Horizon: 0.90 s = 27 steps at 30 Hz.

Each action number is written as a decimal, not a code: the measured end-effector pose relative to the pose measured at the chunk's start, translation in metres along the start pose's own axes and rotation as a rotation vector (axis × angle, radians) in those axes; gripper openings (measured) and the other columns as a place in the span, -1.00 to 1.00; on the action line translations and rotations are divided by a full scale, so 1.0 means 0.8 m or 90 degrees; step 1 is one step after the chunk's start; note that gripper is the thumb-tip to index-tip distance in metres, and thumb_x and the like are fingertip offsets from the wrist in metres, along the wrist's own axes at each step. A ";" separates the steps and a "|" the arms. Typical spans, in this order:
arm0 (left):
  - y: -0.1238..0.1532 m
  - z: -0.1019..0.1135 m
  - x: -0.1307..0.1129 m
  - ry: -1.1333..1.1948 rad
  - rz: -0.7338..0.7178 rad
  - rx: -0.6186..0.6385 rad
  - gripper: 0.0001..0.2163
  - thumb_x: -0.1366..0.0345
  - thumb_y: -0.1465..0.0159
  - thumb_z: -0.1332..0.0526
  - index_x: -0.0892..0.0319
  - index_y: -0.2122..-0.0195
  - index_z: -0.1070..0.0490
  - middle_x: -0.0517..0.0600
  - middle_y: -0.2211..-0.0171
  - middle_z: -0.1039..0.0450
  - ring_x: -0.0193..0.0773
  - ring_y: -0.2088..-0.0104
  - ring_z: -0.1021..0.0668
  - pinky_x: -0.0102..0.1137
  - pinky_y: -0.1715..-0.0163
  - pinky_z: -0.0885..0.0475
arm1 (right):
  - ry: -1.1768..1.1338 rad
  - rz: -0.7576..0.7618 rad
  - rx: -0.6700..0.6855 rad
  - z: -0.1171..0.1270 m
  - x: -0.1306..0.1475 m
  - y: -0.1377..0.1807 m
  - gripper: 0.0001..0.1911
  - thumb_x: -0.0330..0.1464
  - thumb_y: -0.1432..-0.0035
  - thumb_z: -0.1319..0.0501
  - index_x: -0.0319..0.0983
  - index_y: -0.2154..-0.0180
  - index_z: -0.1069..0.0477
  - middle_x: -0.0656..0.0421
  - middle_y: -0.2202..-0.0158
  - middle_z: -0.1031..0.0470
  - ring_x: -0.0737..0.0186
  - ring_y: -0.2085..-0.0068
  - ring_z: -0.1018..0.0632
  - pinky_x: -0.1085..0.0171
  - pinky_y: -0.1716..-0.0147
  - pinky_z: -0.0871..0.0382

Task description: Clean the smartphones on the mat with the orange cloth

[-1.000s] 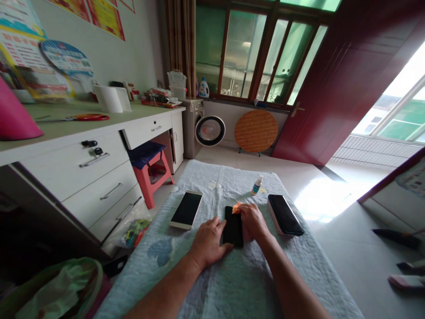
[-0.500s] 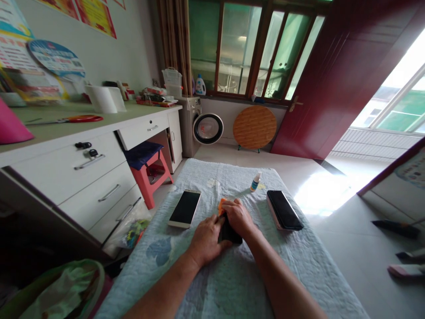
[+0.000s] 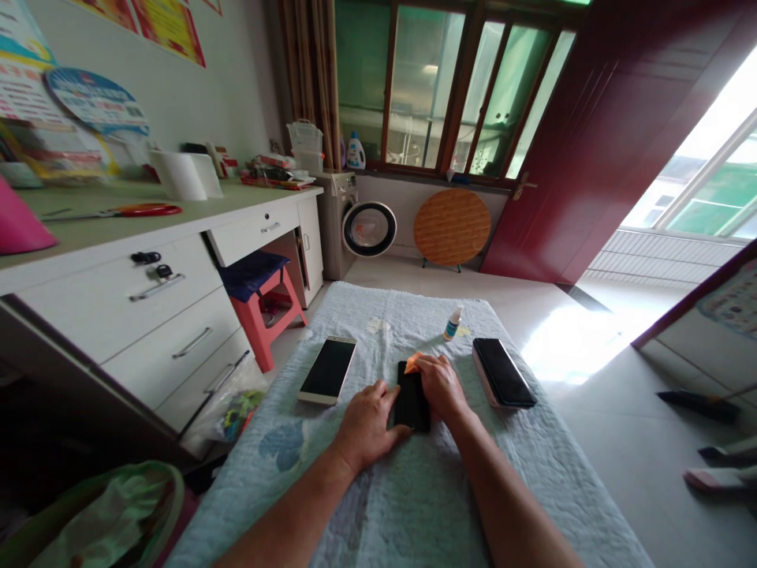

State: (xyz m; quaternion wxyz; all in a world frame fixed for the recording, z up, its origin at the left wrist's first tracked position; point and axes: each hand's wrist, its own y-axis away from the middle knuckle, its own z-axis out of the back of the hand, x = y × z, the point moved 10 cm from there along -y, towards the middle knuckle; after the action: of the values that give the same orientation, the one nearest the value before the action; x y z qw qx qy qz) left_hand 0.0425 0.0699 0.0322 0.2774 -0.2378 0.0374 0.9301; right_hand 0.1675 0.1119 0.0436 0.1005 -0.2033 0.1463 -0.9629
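A black smartphone [image 3: 412, 404] lies flat, screen up, on the light blue quilted cover [image 3: 414, 489]. My left hand [image 3: 367, 422] grips it along the left side, with the thumb at its bottom edge and the fingers at its upper left. Closed on a small orange cloth [image 3: 413, 362], my right hand [image 3: 441, 385] presses at the phone's top right corner. To the left lies a white-framed smartphone [image 3: 329, 371]. On the right, another dark-screened phone [image 3: 505, 373] rests on something pinkish. A small spray bottle [image 3: 453, 323] stands upright beyond my right hand.
A white desk [image 3: 177, 308] with drawers runs along the left, a red stool [image 3: 272, 315] partly under it. At lower left stands a green-rimmed bin [image 3: 177, 481]. Farther back are a washing machine [image 3: 337, 229] with its door open, a round wooden tabletop [image 3: 453, 227] and a red door [image 3: 561, 142].
My right hand has slid right with the orange cloth, from the phone's upper left to its top right corner. More of the screen shows between my hands. My left hand stays nearly still.
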 end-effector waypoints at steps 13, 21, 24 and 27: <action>0.002 0.006 0.002 0.047 -0.018 -0.038 -0.54 0.04 -0.05 -0.34 0.08 0.05 -0.37 0.01 0.20 -0.36 -0.08 0.16 -0.46 -0.31 0.14 -0.34 | -0.163 0.160 0.098 0.006 0.063 0.016 -0.62 -0.56 -0.18 0.00 -0.16 0.32 -0.56 0.22 0.19 -0.58 0.30 0.14 -0.52 0.30 0.08 -0.21; 0.004 0.007 -0.004 0.008 -0.018 -0.035 -0.58 0.08 -0.07 -0.33 0.08 0.07 -0.37 0.01 0.19 -0.36 -0.08 0.15 -0.46 -0.30 0.11 -0.33 | -0.129 0.141 0.084 0.003 0.057 0.011 -0.65 -0.54 -0.22 0.00 -0.16 0.33 -0.53 0.24 0.19 -0.57 0.31 0.16 -0.51 0.30 0.11 -0.16; 0.004 0.009 -0.007 -0.012 -0.018 -0.033 -0.65 0.11 -0.08 -0.33 0.11 0.14 -0.39 0.01 0.20 -0.36 -0.09 0.16 -0.46 -0.31 0.12 -0.34 | -0.083 0.102 0.069 -0.003 0.044 0.002 -0.67 -0.51 -0.24 0.00 -0.17 0.29 -0.53 0.22 0.17 -0.56 0.30 0.17 -0.49 0.30 0.14 -0.15; 0.005 0.009 -0.009 -0.023 -0.018 -0.032 -0.70 0.12 -0.08 -0.33 0.11 0.20 -0.40 0.01 0.20 -0.36 -0.10 0.16 -0.46 -0.32 0.12 -0.35 | -0.051 0.058 0.058 -0.008 0.030 -0.005 -0.69 -0.50 -0.25 -0.01 -0.17 0.23 -0.52 0.20 0.13 -0.54 0.30 0.20 -0.47 0.30 0.15 -0.13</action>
State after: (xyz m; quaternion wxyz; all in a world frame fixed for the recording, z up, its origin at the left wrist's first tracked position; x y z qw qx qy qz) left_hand 0.0423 0.0648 0.0417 0.2850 -0.2287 0.0059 0.9308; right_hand 0.1430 0.1109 0.0481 0.1588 -0.2302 0.1071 -0.9541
